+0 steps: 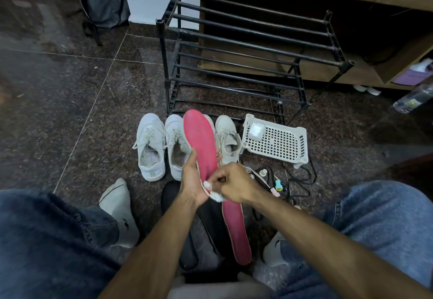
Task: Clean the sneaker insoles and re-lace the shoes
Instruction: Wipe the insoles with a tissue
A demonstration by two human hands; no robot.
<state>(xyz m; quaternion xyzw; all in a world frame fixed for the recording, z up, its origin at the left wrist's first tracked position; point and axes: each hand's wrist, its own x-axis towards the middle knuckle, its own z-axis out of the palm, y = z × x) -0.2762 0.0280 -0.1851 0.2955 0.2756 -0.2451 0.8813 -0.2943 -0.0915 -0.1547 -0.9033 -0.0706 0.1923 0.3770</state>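
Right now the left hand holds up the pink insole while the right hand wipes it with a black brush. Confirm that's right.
Not quite. The head view shows the left hand holding up the pink insole, but the right hand wipes it with a small white wipe, not a black brush.

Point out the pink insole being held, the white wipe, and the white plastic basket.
held pink insole (199, 134), head view, on its upper forefoot surface.
white wipe (216, 196), head view, on the wad pinched under the right hand.
white plastic basket (276, 142), head view, on its perforated base.
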